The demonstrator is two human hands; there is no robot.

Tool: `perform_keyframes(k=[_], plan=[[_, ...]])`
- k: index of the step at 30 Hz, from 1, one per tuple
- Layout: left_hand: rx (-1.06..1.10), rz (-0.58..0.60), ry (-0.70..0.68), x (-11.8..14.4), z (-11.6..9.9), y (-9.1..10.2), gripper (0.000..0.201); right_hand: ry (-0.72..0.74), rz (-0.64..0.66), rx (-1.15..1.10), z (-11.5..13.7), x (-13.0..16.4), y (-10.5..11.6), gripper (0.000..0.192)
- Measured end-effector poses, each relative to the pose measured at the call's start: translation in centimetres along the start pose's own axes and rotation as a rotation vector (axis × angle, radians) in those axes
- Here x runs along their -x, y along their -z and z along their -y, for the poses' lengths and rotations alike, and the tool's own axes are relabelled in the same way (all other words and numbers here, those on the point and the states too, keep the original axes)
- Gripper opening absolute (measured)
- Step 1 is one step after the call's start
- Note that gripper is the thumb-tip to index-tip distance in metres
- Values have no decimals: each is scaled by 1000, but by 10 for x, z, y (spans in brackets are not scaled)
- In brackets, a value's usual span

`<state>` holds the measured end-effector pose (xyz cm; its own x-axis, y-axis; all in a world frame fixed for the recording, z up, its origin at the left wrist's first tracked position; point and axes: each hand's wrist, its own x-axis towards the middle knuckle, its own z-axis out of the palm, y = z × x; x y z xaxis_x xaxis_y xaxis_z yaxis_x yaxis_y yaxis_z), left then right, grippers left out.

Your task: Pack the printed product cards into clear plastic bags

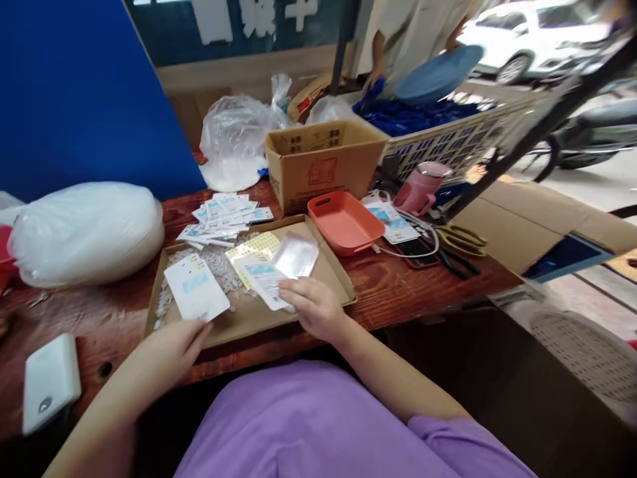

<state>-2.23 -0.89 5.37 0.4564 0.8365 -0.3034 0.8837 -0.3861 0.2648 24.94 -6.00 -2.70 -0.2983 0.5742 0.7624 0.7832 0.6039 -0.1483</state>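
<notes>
A shallow cardboard tray (pixel 328 259) lies before me on the wooden table, with many small whitish pieces (pixel 223 265) in its left part. My left hand (pixel 174 348), slightly blurred, is closed at the lower edge of a white printed card (pixel 196 292) with blue and yellow marks; a stack may lie under it. My right hand (pixel 316 307) pinches another white printed card (pixel 263 282) over the tray, its thumb partly hidden. Behind that card are a yellow sticker sheet (pixel 256 247) and clear plastic sleeves (pixel 296 254).
Printed packets (pixel 223 216) are piled behind the tray. An orange basket (pixel 346 222), a cardboard box (pixel 323 166), a pink mug (pixel 422 188), a phone (pixel 421 255) and scissors (pixel 462 239) stand or lie right. At left are a stuffed white bag (pixel 87 232) and a white device (pixel 52 382).
</notes>
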Motion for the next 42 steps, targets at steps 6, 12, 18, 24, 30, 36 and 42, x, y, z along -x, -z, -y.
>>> perform_keyframes(k=[6,12,18,24,30,36,42], plan=[[-65,-242,60,-119,-48,-4,39,79,58,-39,4,51,10,33],[-126,34,103,-183,-96,-25,64,67,42,-30,4,60,8,34],[-222,-41,146,-193,-84,-11,57,-40,43,-45,-3,77,18,40],[-257,-11,222,-210,-45,14,76,-113,-16,-96,-7,90,16,50],[-158,-169,71,-189,-47,46,29,-138,-59,-94,-9,93,8,51],[414,-597,-115,-141,-42,95,26,-154,-54,-92,-11,93,3,48],[1093,-427,-113,-152,-33,59,22,-141,-58,-57,-8,89,2,44]])
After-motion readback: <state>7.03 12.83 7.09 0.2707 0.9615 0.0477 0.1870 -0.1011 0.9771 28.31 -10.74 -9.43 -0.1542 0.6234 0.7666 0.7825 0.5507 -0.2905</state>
